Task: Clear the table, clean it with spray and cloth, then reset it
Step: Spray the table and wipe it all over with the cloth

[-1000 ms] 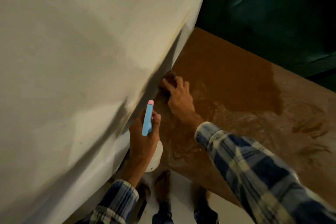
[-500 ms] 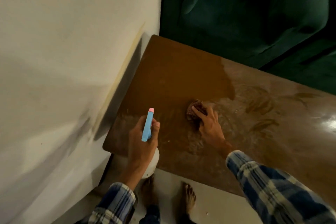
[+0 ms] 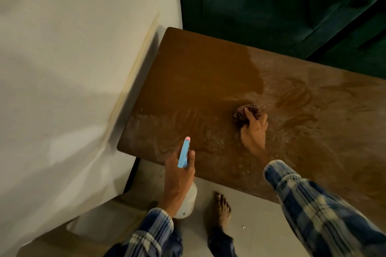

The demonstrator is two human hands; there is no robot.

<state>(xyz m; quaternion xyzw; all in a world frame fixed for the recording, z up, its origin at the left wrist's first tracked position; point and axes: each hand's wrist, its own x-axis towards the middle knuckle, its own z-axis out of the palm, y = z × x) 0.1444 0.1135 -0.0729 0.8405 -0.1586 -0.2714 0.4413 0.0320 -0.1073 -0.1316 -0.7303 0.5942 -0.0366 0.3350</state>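
The brown wooden table (image 3: 200,73) fills the middle of the view; its near half is wet and streaked, its far left part looks dry. My right hand (image 3: 253,131) presses a bunched checked cloth (image 3: 243,111) flat on the wet tabletop. My left hand (image 3: 179,175) grips a white spray bottle (image 3: 188,202) with a blue trigger head and pink tip (image 3: 184,152), held upright at the table's near edge, nozzle pointing over the table.
A white wall (image 3: 73,89) runs along the table's left end. A dark green sofa (image 3: 282,6) stands behind the table. My bare foot (image 3: 221,208) stands on the pale floor (image 3: 246,225) by the table's near edge.
My right hand has slid the cloth from the table's left end by the wall toward the middle. The view has swung right. The spray bottle stays held in my left hand.
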